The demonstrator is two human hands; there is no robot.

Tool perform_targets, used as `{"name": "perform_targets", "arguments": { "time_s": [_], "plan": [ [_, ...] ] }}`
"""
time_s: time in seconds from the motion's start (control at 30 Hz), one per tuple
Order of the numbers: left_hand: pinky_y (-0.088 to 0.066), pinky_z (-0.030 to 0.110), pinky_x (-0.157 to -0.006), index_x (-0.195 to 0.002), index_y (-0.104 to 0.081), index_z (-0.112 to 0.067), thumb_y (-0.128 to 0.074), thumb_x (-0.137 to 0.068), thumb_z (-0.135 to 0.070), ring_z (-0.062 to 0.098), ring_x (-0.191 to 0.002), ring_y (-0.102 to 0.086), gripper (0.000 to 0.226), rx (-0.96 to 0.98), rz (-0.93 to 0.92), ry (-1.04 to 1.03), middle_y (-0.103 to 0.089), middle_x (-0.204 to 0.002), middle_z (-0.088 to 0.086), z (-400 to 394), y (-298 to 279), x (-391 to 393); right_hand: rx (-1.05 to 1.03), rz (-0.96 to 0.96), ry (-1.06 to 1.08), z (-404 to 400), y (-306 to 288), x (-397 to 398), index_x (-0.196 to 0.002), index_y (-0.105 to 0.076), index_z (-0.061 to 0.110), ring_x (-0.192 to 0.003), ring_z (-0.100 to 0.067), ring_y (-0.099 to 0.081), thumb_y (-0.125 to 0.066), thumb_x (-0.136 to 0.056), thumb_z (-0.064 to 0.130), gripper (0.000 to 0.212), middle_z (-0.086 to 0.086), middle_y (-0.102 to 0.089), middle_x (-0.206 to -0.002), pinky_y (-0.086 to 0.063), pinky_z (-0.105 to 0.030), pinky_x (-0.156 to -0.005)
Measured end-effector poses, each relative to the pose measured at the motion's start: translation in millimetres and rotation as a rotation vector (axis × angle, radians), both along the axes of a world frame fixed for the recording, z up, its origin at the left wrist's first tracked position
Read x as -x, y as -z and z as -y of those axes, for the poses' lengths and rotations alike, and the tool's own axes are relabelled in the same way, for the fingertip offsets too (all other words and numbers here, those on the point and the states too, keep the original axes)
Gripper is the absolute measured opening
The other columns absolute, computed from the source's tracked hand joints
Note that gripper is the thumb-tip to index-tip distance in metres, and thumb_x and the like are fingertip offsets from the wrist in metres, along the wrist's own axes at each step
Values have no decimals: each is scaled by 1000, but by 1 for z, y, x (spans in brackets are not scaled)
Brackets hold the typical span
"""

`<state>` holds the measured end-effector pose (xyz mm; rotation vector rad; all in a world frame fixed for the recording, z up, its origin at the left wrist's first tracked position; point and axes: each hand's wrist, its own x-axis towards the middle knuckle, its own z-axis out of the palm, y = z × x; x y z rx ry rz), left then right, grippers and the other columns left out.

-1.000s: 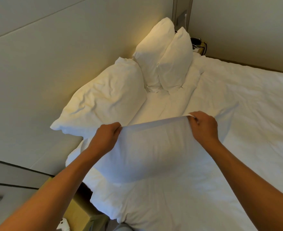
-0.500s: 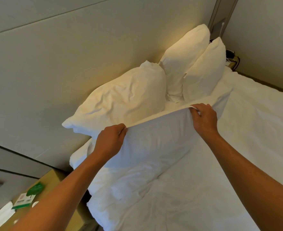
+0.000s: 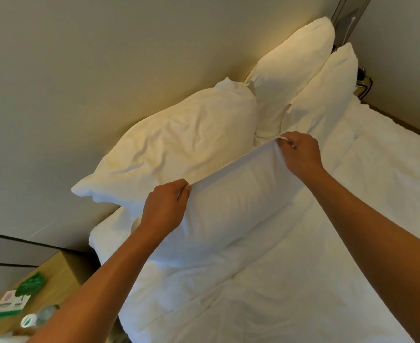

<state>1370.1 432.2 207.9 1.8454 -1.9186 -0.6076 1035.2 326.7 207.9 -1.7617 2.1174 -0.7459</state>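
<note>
Gripping the top hem of one white duvet (image 3: 233,204), two hands hold it raised and taut over the bed (image 3: 382,194). The left hand (image 3: 164,206) is curled round the hem by the near corner, and the right hand (image 3: 300,154) pinches it just before the pillows. Three white pillows lean on the wall panel (image 3: 105,70): one large pillow (image 3: 179,149) nearest, a taller pillow (image 3: 290,70) and a shorter pillow (image 3: 328,95) behind. One wooden nightstand (image 3: 63,271) at lower left bears one printed card (image 3: 9,304).
</note>
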Motion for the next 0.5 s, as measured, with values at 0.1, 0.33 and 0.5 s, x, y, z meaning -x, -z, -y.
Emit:
{"name": "perform_targets", "arguments": {
  "time_s": [0.1,0.33,0.5],
  "plan": [
    [-44,35,-63,-81,-61,-16,-46,-106,-32,27,-73,-62,33,-131,69,20,-59,-70,-2,-7,30,12,-145,-47,-46,-3,35,6,-117,-76,13,-108,-35,-68,-52,-107,34,34,-14,-75,-118,-47,-32,-89],
    [-47,35,-71,-86,-60,-18,-43,-107,-30,24,-81,-62,30,-286,15,126,-63,-82,1,-37,65,44,-192,-12,78,-48,89,35,-105,-77,14,-91,-33,-71,-55,-106,33,30,-12,-76,-98,-45,-30,-74],
    [-50,34,-68,-84,-62,-18,-46,-106,-34,23,-68,-66,32,-296,-64,117,-65,-75,1,-27,39,57,-51,-36,134,-49,66,52,-113,-77,11,-94,-33,-71,-53,-106,35,34,-12,-77,-105,-46,-29,-79]
  ]
}}
